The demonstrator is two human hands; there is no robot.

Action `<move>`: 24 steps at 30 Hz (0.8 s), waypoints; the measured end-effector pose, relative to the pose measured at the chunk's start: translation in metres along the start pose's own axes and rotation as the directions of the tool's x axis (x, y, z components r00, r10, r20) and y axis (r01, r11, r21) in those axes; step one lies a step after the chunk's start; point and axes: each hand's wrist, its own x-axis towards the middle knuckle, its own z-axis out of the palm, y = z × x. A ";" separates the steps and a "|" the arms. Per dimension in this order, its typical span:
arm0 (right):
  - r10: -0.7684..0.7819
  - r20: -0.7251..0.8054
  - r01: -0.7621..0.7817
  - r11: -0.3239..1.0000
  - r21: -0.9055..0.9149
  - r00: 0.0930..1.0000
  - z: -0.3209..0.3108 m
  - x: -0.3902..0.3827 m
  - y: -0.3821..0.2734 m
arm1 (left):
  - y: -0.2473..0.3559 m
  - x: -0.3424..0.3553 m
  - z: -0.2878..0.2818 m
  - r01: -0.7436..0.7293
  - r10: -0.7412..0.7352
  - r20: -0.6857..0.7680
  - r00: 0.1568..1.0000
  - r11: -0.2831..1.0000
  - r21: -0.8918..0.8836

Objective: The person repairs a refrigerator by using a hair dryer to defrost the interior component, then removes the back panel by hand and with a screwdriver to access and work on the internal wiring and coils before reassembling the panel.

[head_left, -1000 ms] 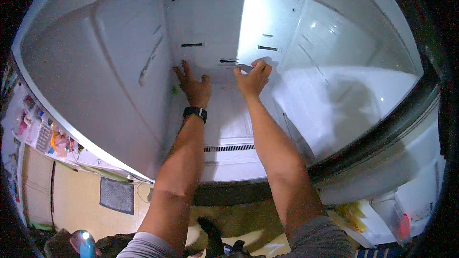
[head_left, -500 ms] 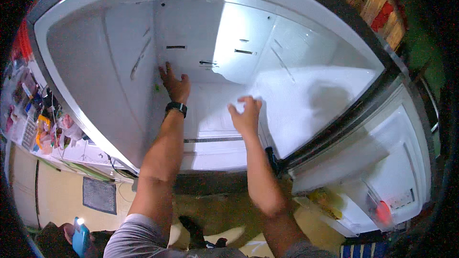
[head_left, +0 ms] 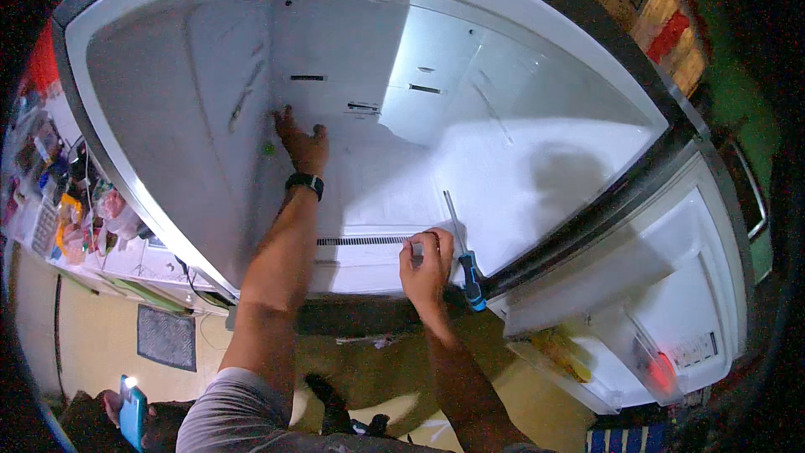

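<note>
My left hand (head_left: 303, 147) reaches deep into a white refrigerator compartment (head_left: 369, 193), near its back left corner. Its fingers are spread, with the tips at the back wall. A dark watch (head_left: 305, 184) circles that wrist. Closer to the front edge, my right hand (head_left: 429, 268) is closed, fingers curled toward the thumb; whatever they may hold is hidden. Just right of it, a screwdriver (head_left: 472, 280) with a black and blue handle lies near the front edge, its shaft pointing inward. A small green spot (head_left: 268, 148) shows on the left wall beside my left hand.
At right the fridge door (head_left: 696, 285) hangs open, with yellow and red items in its bins. Cluttered goods (head_left: 75, 218) cover a counter at left. Lower left, a person's hand holds a lit blue phone (head_left: 132, 415). A grey mat (head_left: 167, 337) lies on the floor.
My right hand has drawn back toward the front edge, its fingers curling in. The screwdriver, mostly hidden behind my forearm before, now shows fully. My left hand stays in almost the same place.
</note>
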 end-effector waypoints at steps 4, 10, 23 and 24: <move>0.028 -0.022 -0.027 0.999 0.028 0.999 0.003 -0.002 0.000 | -0.002 0.000 0.000 0.011 -0.012 0.022 1.000 0.999 0.040; -0.018 0.067 0.021 0.999 -0.048 0.998 0.001 -0.004 0.003 | 0.004 -0.003 -0.002 -0.011 0.012 0.012 1.000 1.000 -0.015; -0.069 0.068 0.075 0.993 -0.088 0.995 0.000 0.000 0.000 | 0.019 0.000 -0.006 0.104 -0.108 0.066 0.992 0.992 0.064; -0.057 0.080 0.065 0.993 -0.097 0.995 0.001 0.001 -0.001 | 0.022 0.001 -0.007 0.159 -0.161 0.066 0.985 0.987 0.022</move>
